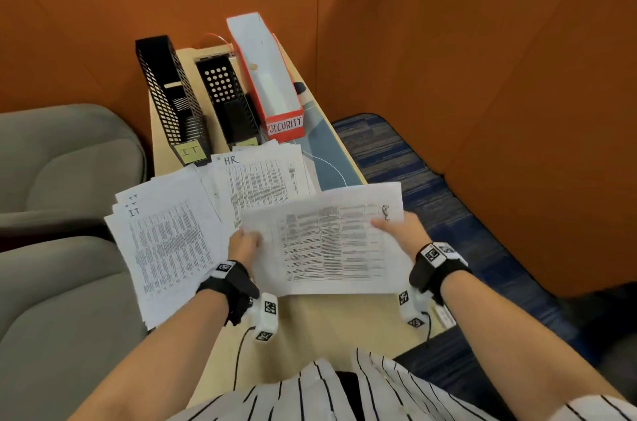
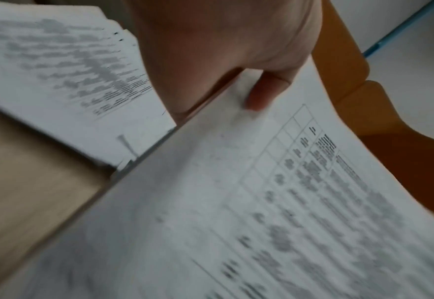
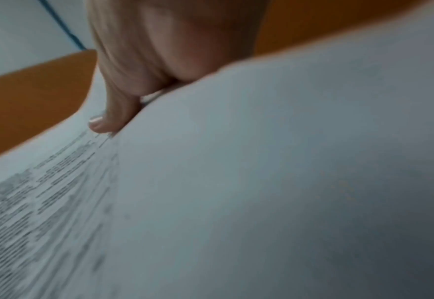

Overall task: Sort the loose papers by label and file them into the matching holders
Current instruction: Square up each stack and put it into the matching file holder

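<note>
Both hands, left grip [image 1: 245, 241] and right grip [image 1: 396, 225], pinch one sheet [image 1: 327, 244]; read its label before choosing among the holders beyond.

Right hand [image 3: 159, 60], thumb atop a blurred, seemingly printed sheet [image 3: 236, 182], orange wall [image 3: 32, 91] behind.

Head above; wrists beside sheet [image 1: 327, 241].
</note>
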The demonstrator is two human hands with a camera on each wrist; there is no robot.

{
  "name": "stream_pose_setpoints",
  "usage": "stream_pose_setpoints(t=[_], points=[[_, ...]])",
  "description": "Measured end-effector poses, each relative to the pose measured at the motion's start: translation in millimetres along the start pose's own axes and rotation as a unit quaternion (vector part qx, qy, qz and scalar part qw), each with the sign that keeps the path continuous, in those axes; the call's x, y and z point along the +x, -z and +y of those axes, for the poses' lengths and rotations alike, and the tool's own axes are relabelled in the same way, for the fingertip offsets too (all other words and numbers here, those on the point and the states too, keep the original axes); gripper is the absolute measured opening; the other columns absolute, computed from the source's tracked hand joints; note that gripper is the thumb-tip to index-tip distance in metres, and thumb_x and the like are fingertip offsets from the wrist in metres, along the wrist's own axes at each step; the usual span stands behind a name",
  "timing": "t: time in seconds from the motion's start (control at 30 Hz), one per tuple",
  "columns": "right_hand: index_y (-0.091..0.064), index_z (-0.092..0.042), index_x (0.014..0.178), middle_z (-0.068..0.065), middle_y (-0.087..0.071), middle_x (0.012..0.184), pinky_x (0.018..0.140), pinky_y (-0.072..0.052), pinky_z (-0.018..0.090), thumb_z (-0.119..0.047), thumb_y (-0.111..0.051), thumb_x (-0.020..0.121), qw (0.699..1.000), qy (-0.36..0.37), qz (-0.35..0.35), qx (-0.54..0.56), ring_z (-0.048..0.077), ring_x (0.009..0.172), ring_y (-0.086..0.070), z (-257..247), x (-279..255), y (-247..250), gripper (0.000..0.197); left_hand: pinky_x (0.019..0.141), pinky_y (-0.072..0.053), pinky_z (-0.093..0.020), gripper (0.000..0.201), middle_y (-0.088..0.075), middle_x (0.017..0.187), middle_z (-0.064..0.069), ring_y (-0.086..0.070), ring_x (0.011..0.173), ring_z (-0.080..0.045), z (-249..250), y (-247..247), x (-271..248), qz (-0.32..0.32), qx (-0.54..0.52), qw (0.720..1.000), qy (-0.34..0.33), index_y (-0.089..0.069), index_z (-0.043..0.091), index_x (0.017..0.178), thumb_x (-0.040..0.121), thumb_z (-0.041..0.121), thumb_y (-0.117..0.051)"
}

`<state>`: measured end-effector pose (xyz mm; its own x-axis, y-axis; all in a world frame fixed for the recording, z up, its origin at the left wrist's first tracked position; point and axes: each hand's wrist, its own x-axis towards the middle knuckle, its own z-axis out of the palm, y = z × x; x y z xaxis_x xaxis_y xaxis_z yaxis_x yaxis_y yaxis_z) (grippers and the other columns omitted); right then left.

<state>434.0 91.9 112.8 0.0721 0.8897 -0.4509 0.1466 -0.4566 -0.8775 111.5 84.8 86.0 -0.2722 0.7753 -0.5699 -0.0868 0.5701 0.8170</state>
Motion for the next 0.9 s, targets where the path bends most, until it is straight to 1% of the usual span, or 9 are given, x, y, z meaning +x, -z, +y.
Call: stream_pose_setpoints(t=[0.13, 0.27, 0.33, 0.47, 0.57, 0.6, 0.7, 0.8, 0.9], points=[[-0.072, -0.014, 0.104, 0.007, -0.074, 0.104, 0.086, -0.056, 0.042, -0.023, -0.074, 0.082, 0.995, 0.077, -0.040, -0.038, 0.022, 0.094, -0.072, -76, 15, 20, 0.024, 0.091, -0.051, -0.042, 0.043, -0.069, 0.111, -0.014, -0.065, 0.104, -0.033, 40, 2, 10, -0.100, -0.059, 0.993, 0.012, -0.062, 0.004, 0.117, 0.079, 0.023, -0.066], [-0.071, -0.018, 0.102, 0.001, -0.076, 0.098, 0.078, -0.057, 0.039, -0.031, -0.070, 0.085, 0.985, 0.140, -0.052, -0.086, 0.020, 0.090, -0.073, -163, 24, 40, 0.021, 0.078, -0.060, -0.033, 0.027, -0.070, 0.112, -0.004, -0.072, 0.092, -0.017, 87, -10, 7, -0.224, -0.092, 0.970, -0.020, -0.059, 0.011, 0.121, 0.095, 0.012, -0.050], [-0.069, -0.015, 0.105, 0.006, -0.075, 0.100, 0.079, -0.058, 0.043, -0.029, -0.069, 0.086, 0.983, 0.168, -0.003, -0.074, 0.025, 0.090, -0.072, -198, 38, 51, 0.023, 0.083, -0.056, -0.033, 0.033, -0.065, 0.122, -0.010, -0.070, 0.093, -0.018, 110, -18, 12, -0.187, -0.106, 0.975, -0.054, -0.053, 0.005, 0.129, 0.096, 0.012, -0.048], [-0.042, -0.020, 0.140, 0.002, -0.054, 0.130, 0.075, -0.054, 0.029, -0.047, -0.064, 0.085, 0.980, 0.151, 0.119, -0.057, 0.017, 0.105, -0.061, -232, 68, 44, 0.065, 0.086, -0.051, -0.034, 0.039, -0.057, 0.132, -0.014, -0.061, 0.101, -0.024, 149, -41, 34, -0.058, -0.194, 0.977, -0.072, -0.047, -0.002, 0.134, 0.098, 0.013, -0.048], [-0.011, -0.027, 0.151, 0.015, -0.045, 0.141, 0.080, -0.059, 0.039, -0.063, -0.065, 0.077, 0.997, 0.064, -0.040, 0.027, 0.026, 0.100, -0.068, -229, 80, 2, 0.098, 0.058, -0.059, -0.023, 0.036, -0.058, 0.126, -0.008, -0.062, 0.087, -0.015, 173, -70, 47, -0.053, -0.265, 0.961, -0.064, -0.046, 0.007, 0.135, 0.099, 0.011, -0.045], [-0.011, -0.027, 0.151, 0.018, -0.047, 0.140, 0.081, -0.059, 0.042, -0.066, -0.065, 0.075, 0.991, 0.036, -0.119, 0.042, 0.031, 0.098, -0.069, -225, 84, -16, 0.102, 0.057, -0.058, -0.022, 0.036, -0.058, 0.126, -0.008, -0.061, 0.086, -0.014, 180, -80, 52, -0.059, -0.281, 0.956, -0.060, -0.045, 0.008, 0.135, 0.099, 0.008, -0.043], [-0.042, -0.025, 0.138, 0.011, -0.067, 0.121, 0.070, -0.059, 0.036, -0.062, -0.068, 0.074, 0.966, 0.019, -0.241, 0.095, 0.035, 0.089, -0.072, -214, 105, -65, 0.078, 0.067, -0.059, -0.028, 0.037, -0.060, 0.123, -0.012, -0.062, 0.095, -0.021, 196, -103, 71, -0.073, -0.314, 0.945, -0.049, -0.044, 0.001, 0.135, 0.099, 0.003, -0.040], [-0.056, -0.012, 0.124, 0.013, -0.072, 0.099, 0.046, -0.047, 0.022, -0.029, -0.068, 0.087, 0.974, 0.029, -0.177, 0.137, 0.023, 0.059, -0.068, -212, 133, -94, 0.042, 0.071, -0.059, -0.032, 0.038, -0.056, 0.131, -0.016, -0.060, 0.109, -0.030, 209, -108, 90, -0.064, -0.334, 0.939, -0.053, -0.044, -0.003, 0.135, 0.099, 0.004, -0.041], [-0.060, -0.018, 0.103, 0.009, -0.069, 0.084, 0.038, -0.038, 0.017, -0.012, -0.057, 0.095, 0.979, 0.059, -0.150, 0.127, 0.012, 0.045, -0.054, -215, 158, -109, 0.010, 0.081, -0.057, -0.039, 0.038, -0.055, 0.132, -0.015, -0.060, 0.108, -0.031, 218, -95, 110, -0.061, -0.311, 0.945, -0.082, -0.044, -0.003, 0.135, 0.097, 0.002, -0.043]])
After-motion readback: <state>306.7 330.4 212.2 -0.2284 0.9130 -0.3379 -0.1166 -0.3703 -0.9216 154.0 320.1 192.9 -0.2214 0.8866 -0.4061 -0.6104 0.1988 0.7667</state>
